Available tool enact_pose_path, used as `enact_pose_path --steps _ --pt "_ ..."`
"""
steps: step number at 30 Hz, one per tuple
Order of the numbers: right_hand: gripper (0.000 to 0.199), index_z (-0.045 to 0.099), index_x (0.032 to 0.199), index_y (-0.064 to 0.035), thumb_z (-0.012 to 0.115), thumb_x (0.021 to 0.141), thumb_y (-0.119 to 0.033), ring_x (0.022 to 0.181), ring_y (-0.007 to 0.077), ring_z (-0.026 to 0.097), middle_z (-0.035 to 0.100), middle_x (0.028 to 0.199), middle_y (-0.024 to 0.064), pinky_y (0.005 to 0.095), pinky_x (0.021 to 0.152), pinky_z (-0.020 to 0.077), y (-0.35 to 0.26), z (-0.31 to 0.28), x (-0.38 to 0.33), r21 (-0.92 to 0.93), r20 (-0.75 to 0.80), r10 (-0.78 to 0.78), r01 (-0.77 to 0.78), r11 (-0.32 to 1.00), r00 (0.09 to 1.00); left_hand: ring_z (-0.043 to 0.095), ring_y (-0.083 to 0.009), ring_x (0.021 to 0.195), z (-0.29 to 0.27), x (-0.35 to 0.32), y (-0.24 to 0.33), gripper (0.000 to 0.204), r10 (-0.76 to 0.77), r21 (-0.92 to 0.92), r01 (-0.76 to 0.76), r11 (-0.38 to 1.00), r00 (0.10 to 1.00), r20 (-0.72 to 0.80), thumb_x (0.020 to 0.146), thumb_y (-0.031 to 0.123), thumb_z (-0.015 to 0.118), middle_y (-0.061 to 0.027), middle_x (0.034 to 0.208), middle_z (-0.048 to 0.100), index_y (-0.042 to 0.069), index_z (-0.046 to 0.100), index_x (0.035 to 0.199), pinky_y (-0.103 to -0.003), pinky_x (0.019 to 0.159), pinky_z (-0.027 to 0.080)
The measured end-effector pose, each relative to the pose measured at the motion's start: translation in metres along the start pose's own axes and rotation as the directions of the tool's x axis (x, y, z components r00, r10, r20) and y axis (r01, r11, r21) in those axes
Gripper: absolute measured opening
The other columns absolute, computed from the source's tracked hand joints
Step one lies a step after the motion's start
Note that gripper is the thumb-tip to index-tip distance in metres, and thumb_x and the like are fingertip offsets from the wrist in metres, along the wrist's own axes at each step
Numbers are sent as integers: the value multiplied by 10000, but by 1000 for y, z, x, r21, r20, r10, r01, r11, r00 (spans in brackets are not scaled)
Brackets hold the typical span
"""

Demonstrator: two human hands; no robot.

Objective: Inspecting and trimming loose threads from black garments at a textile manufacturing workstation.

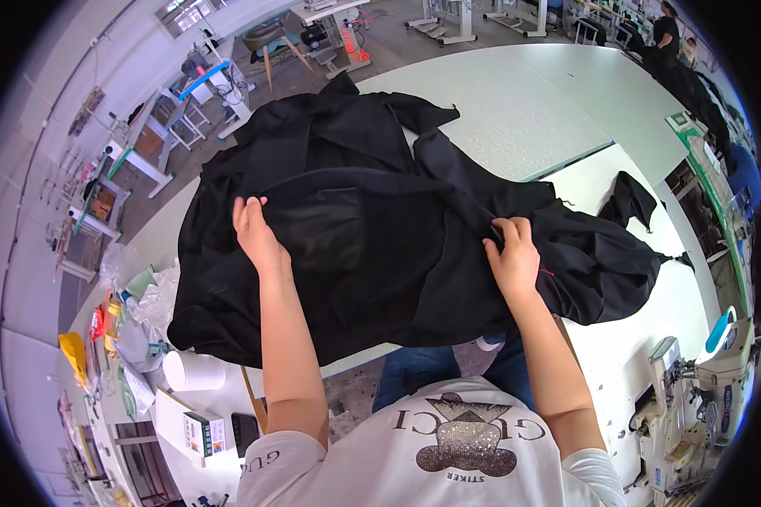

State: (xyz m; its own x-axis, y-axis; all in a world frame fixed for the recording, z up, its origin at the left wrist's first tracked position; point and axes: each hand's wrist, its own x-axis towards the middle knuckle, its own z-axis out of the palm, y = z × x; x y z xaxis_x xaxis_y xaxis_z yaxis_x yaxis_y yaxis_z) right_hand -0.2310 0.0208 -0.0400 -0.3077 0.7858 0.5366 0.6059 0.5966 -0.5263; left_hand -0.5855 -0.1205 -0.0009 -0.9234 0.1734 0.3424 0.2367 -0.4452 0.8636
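Observation:
A large black garment [397,279] lies spread over the white table, with its folds running left to right. A smoother, slightly shiny dark panel, perhaps a pocket piece, [321,232] shows on it near my left hand. My left hand [260,241] rests on the cloth beside that panel, fingers stretched out and close together. Over at the right, my right hand [516,258] pinches a folded edge of the garment between thumb and fingers. Bunched black cloth [604,262] continues to the right of this hand.
The white table [499,93] stretches away in front. Close on the left are a white thread cone [193,370], plastic bags [156,304], a small box [207,435] and a dark phone [245,433]. A sewing machine [693,414] stands at the lower right. People work far right.

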Motion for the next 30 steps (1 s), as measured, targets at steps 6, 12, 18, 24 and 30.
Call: enact_pose_path --steps 6,12,18,24,30 --pt "199 665 837 15 625 840 -180 607 202 628 659 700 131 300 600 485 33 12 37 362 80 286 -295 884 955 353 10 570 17 3 72 216 16 -104 -5 995 994 108 948 217 545 14 847 624 25 635 906 -201 465 242" --pt "215 683 912 5 638 839 -193 659 110 600 673 735 62 240 639 460 -7 2 89 548 319 33 -213 809 947 549 -107 945 22 -2 132 214 265 -208 -223 952 943 202 875 111 638 -99 1057 631 -31 596 1030 -229 895 393" --pt "273 646 1032 -10 700 792 -126 750 50 538 636 847 12 206 728 431 -119 -19 113 776 593 -453 -323 542 666 566 -80 876 20 -21 172 380 229 -118 -205 972 941 248 788 -14 680 -98 1121 612 -46 570 1150 -190 802 438" --pt "308 642 976 -36 755 691 -48 651 44 389 550 842 -41 202 603 352 -181 -33 104 865 376 -579 -49 500 724 603 -119 899 23 -34 192 383 217 -11 -222 975 942 254 809 -63 589 -98 1068 625 -43 556 1190 -233 830 470" --pt "200 551 783 23 714 727 -78 605 62 410 447 601 9 258 575 383 -153 -45 102 808 488 -626 -44 587 608 582 -113 926 20 -31 194 341 244 21 -251 968 954 173 812 -66 584 -94 1084 621 -44 579 1153 -233 853 443"
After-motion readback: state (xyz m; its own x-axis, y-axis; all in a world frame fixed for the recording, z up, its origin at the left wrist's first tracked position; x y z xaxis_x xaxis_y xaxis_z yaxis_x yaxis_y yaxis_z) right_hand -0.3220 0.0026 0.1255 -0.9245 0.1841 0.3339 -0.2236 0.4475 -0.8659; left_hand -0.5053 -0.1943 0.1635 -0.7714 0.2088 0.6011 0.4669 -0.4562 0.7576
